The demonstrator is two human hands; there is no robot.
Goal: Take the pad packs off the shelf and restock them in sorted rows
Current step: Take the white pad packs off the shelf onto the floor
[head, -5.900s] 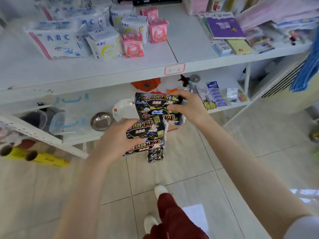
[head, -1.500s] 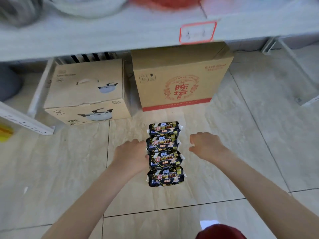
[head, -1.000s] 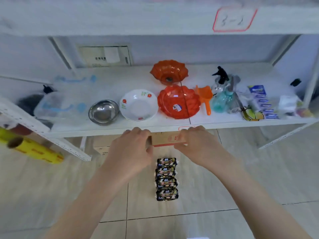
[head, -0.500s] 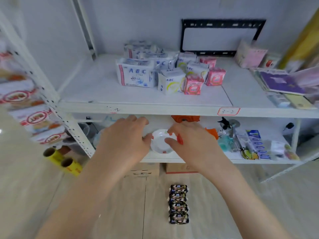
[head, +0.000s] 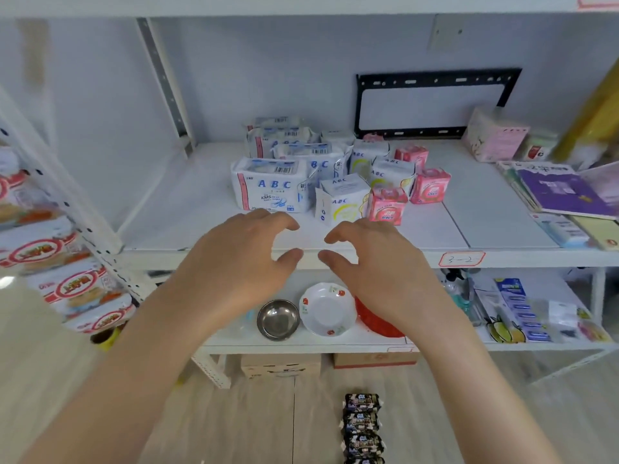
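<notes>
White metal shelving against a pale wall, with a black bracket frame (head: 435,102) fixed behind. The middle shelf (head: 181,212) carries the pad stock in a loose huddle: large white ABC packs (head: 269,189) to the left, small ABC packs (head: 345,200) in the centre and pink packs (head: 387,205) to the right, with the kinds mixed front to back. Down on the floor (head: 251,423) a line of black packs (head: 363,426) lies end to end, cut off by the frame edge.

Both grips are released and empty. The left grip (head: 234,262) and right grip (head: 378,266) hover over the shelf's front lip, fingers loosely curved and thumbs nearly meeting.

My read is that the step is a reach for the next batch to pull off.

- Clear one kind at a time so that sorting happens on the way out.
- Clasp each pack across its short sides; the film wrap looks soft and will squash.
- Lift clear rather than drag, or the crowded neighbours may topple.

The front large ABC pack sits just beyond the left grip's fingertips, not touching. The front small ABC pack and front pink pack sit just beyond the right grip, also apart. The black packs lie well below both grips.
</notes>
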